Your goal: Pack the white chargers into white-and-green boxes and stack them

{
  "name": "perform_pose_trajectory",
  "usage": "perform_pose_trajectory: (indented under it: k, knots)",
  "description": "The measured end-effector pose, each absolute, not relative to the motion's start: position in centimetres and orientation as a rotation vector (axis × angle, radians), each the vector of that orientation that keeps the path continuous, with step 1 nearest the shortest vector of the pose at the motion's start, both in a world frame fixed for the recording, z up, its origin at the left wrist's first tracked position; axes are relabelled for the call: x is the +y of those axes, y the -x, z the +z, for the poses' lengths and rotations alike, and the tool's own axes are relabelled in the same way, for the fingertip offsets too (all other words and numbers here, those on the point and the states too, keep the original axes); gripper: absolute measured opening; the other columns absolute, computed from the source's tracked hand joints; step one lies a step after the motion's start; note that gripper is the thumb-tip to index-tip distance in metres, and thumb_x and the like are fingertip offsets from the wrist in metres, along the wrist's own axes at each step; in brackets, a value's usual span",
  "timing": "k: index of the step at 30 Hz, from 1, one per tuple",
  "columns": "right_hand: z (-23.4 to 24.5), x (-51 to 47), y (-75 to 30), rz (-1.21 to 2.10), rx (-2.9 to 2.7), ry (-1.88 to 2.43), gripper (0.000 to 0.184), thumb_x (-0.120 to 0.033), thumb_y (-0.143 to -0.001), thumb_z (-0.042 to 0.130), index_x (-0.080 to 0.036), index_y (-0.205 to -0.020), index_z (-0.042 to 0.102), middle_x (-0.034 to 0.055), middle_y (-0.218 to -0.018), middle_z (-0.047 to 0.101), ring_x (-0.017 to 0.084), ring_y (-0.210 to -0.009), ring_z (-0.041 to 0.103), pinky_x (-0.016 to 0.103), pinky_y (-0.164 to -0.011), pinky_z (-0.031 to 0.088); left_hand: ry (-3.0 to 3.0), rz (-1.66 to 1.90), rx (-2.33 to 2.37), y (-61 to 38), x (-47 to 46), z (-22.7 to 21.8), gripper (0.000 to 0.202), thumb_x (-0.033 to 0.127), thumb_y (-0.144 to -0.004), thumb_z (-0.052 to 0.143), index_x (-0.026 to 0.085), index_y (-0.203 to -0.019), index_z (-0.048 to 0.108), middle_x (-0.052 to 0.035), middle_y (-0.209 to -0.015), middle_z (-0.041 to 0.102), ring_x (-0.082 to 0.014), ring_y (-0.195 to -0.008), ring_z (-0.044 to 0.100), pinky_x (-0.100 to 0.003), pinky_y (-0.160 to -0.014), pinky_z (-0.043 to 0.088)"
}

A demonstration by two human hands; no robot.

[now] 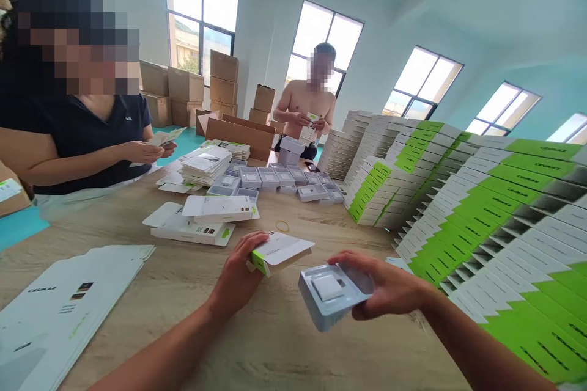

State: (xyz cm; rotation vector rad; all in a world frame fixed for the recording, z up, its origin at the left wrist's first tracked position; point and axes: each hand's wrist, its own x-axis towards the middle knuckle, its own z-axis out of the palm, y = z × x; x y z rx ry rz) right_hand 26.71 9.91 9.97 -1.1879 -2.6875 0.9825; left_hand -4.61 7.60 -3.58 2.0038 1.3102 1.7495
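Observation:
My left hand (241, 269) grips a white and green carton (282, 250), fingers over its near left end, with a flap sticking out at the right. In my right hand (383, 284) is a grey plastic tray (316, 308), held by its right side above the table. A white square item (326, 286) sits in the tray's recess. Carton and tray are apart, with a small gap between them. Beyond my left hand lie two open-flapped white cartons (220, 209), one partly on the other. A yellow rubber band (282, 226) rests on the wood behind the carton I hold.
Tall stacks of white and green cartons (495, 214) line the right side. Flat unfolded cartons (41, 311) lie at the left. Several filled grey trays (268, 177) stand farther back. Two co-workers handle papers or cartons across the table (293, 342).

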Motion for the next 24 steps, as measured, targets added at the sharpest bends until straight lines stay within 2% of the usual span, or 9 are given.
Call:
perform_pose_trajectory:
  k: [2,6,8,12,16,20,22,24]
  knots:
    - [10.6,6.1,-26.7,1.021,-2.484,1.252,0.079,-0.028,-0.065,0.082,-0.028,-0.139,0.054,0.0037,-0.126,0.063,0.023,-0.102,0.065,0.032,-0.088,0.052,-2.067,1.72,1.279,4.5,7.5,-3.6,0.048,0.007,-0.078,0.06,0.023,-0.123,0.061,-0.0098,-0.126,0.067,-0.0246,-0.12,0.063,-0.041,-0.103,0.053]
    - [9.8,2.0,-24.2,0.533,-2.229,1.553,0.075,-0.036,-0.071,0.077,-0.016,-0.139,0.054,0.0122,-0.131,0.062,0.029,-0.119,0.057,0.041,-0.104,0.044,-2.196,1.677,1.222,4.0,7.2,-3.5,0.042,0.01,-0.081,0.061,0.025,-0.12,0.065,-0.0086,-0.124,0.068,-0.0254,-0.118,0.062,-0.042,-0.102,0.053]
    - [9.1,1.0,-22.9,0.393,-2.153,1.662,0.077,-0.037,-0.073,0.073,-0.011,-0.142,0.052,0.0166,-0.136,0.059,0.032,-0.125,0.053,0.044,-0.109,0.04,-2.257,1.669,1.219,3.8,6.9,-3.4,0.043,0.01,-0.083,0.061,0.026,-0.121,0.066,-0.0077,-0.124,0.069,-0.0256,-0.119,0.062,-0.044,-0.104,0.051]
    - [8.5,-0.6,-22.1,0.323,-2.135,1.724,0.084,-0.04,-0.075,0.07,-0.006,-0.148,0.044,0.0204,-0.145,0.053,0.035,-0.133,0.047,0.046,-0.114,0.037,-2.354,1.671,1.236,4.2,5.9,-3.2,0.044,0.01,-0.084,0.062,0.028,-0.124,0.066,-0.0073,-0.128,0.069,-0.0272,-0.122,0.059,-0.049,-0.107,0.047]
    - [8.5,-2.2,-22.4,0.327,-2.202,1.689,0.087,-0.039,-0.072,0.073,-0.006,-0.147,0.045,0.0236,-0.145,0.053,0.039,-0.136,0.046,0.051,-0.114,0.036,-2.43,1.622,1.196,4.4,4.7,-2.4,0.039,0.013,-0.085,0.065,0.028,-0.12,0.07,-0.0074,-0.124,0.072,-0.0279,-0.122,0.06,-0.051,-0.109,0.044]
    - [7.7,-3.8,-21.9,0.399,-2.079,1.565,0.097,-0.041,-0.069,0.081,-0.012,-0.151,0.038,0.0248,-0.148,0.049,0.043,-0.138,0.043,0.058,-0.114,0.036,-2.409,1.551,1.109,3.0,3.3,-1.2,0.033,0.016,-0.086,0.064,0.028,-0.115,0.073,-0.0082,-0.123,0.073,-0.0288,-0.123,0.061,-0.052,-0.111,0.043]
    - [7.1,-4.9,-22.0,0.403,-1.952,1.295,0.105,-0.043,-0.072,0.082,-0.02,-0.157,0.025,0.0201,-0.158,0.036,0.039,-0.147,0.034,0.056,-0.116,0.035,-2.368,1.531,1.085,1.8,2.0,-0.5,0.031,0.021,-0.088,0.064,0.025,-0.117,0.071,-0.0102,-0.123,0.073,-0.0286,-0.12,0.064,-0.05,-0.107,0.049]
    - [6.4,-6.0,-22.3,0.368,-1.817,1.053,0.106,-0.042,-0.077,0.08,-0.028,-0.159,0.013,0.0145,-0.165,0.023,0.034,-0.153,0.022,0.054,-0.119,0.032,-2.237,1.479,1.042,0.6,0.1,0.3,0.033,0.029,-0.092,0.063,0.021,-0.124,0.067,-0.0118,-0.116,0.075,-0.0281,-0.109,0.07,-0.046,-0.095,0.058]
